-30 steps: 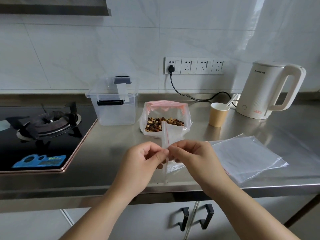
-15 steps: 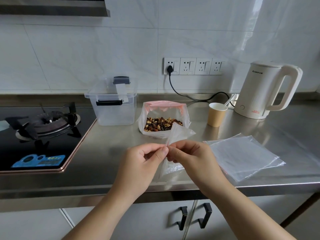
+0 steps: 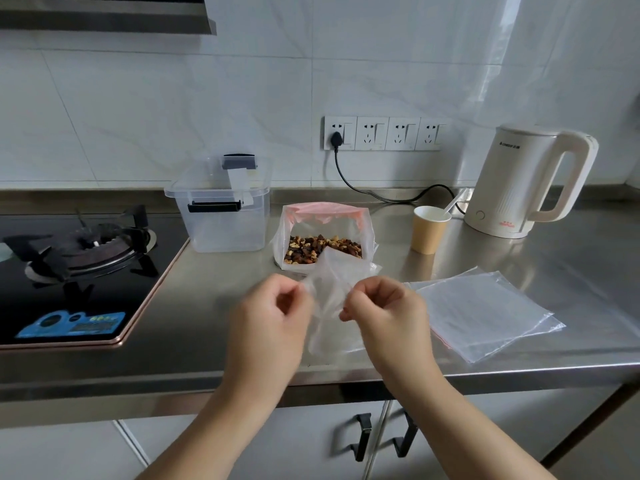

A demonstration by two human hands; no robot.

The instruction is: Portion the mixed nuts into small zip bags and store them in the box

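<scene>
A small clear zip bag (image 3: 329,292) hangs between my hands above the steel counter, its mouth pulled apart. My left hand (image 3: 273,313) pinches its left lip and my right hand (image 3: 384,310) pinches its right lip. Behind it stands a large open bag of mixed nuts (image 3: 322,244) with a pink rim. A clear plastic box (image 3: 221,213) with dark latches and its lid on sits to the left of the nuts. A stack of flat zip bags (image 3: 485,313) lies on the counter to the right.
A paper cup (image 3: 429,230) with a white spoon in it stands behind the stack. A cream electric kettle (image 3: 526,185) sits at the back right, its cord plugged into the wall sockets (image 3: 384,133). A black gas hob (image 3: 79,271) fills the left. The counter's front edge (image 3: 311,375) lies below my wrists.
My hands have moved apart, and the small zip bag, pinched flat between touching fingertips before, now has its mouth spread open.
</scene>
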